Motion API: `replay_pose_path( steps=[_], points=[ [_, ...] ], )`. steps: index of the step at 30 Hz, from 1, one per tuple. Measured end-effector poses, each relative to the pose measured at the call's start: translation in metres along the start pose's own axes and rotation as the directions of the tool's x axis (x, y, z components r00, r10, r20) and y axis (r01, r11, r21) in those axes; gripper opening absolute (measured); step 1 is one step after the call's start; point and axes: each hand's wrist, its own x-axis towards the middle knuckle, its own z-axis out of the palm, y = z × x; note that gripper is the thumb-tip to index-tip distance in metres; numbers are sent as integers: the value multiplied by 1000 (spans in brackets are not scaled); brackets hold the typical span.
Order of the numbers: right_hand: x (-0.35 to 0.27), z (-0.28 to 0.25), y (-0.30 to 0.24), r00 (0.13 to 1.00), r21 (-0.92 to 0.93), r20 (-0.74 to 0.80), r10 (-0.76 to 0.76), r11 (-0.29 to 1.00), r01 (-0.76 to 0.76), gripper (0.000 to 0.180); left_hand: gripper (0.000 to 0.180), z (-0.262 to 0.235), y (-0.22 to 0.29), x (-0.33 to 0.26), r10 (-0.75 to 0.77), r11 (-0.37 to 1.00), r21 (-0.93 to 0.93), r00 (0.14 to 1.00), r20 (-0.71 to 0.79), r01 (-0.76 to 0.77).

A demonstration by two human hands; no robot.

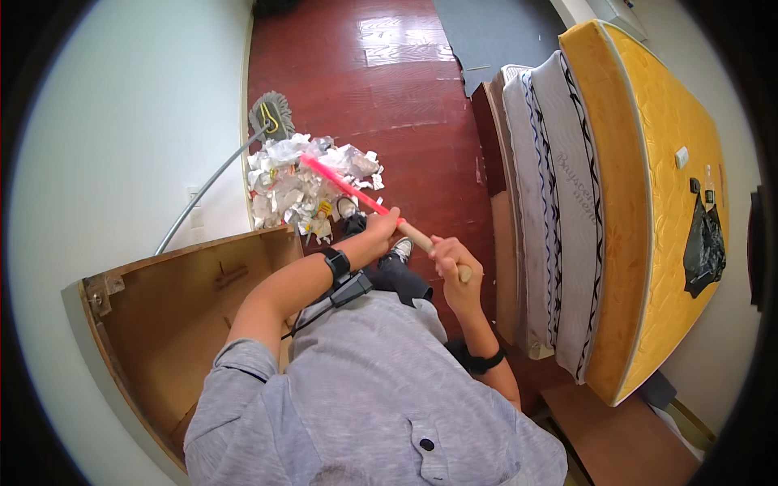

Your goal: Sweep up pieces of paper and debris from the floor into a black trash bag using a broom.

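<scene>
A long pink-and-wood stick (340, 182) slants across in front of me, its pink end over a heap of crumpled paper and plastic rubbish (284, 182). My left hand (382, 229) is closed round it lower down, near where pink meets bare wood. Close to the rounded wooden end, my right hand (456, 267) grips the same stick. Whether a head is fixed at its far end I cannot tell. My shoes stand at the near side of the heap, one partly hidden by it.
A grey mop (273, 116) leans by the left wall behind the heap. An open wooden cabinet (162, 324) stands at my left. Upright mattresses (559, 211), the outer one yellow (681, 235) with a black plastic bag (703, 251) on it, line the right. Dark red floor (421, 146) runs between.
</scene>
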Motion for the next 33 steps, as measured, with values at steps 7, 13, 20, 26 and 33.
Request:
replay_pose_path(
  steps=[7,13,20,26,33],
  points=[
    [-61,-16,-35,979,125,-183,85,990,-63,30,19,-10,-22,-34,-160,982,120,977,144,143],
    [-84,9,-64,1000,-203,-2,-8,979,8,18,8,-21,-58,-46,-275,961,123,899,342,247],
    [-74,48,-28,985,-490,170,-7,867,91,17,13,-44,-86,-21,-307,951,104,933,186,292],
    [-73,61,-16,976,-339,93,198,928,-156,10,12,-102,-59,-2,-180,982,61,983,22,179],
    [-79,61,-35,961,-195,157,229,961,-197,8,19,-139,-13,-42,-161,983,120,966,202,139]
  ],
)
